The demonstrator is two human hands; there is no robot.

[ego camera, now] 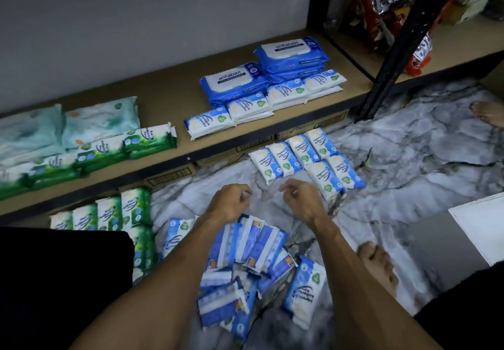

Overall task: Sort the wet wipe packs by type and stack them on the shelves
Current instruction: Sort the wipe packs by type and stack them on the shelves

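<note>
Head view: the left hand (231,202) and the right hand (302,199) hover apart over the marble floor (409,164), fingers loosely curled and holding nothing. A loose pile of blue wipe packs (245,257) lies beneath the forearms. A tidy row of blue packs (294,156) lies just beyond the right hand, below the shelf (169,96).

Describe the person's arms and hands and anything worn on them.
The left hand and right hand are bare: no gloves. The left forearm and right forearm are bare to the frame's edge, with no sleeve, watch or bracelet. A pale glint on a right finger may be a ring; too blurred to tell.
</note>
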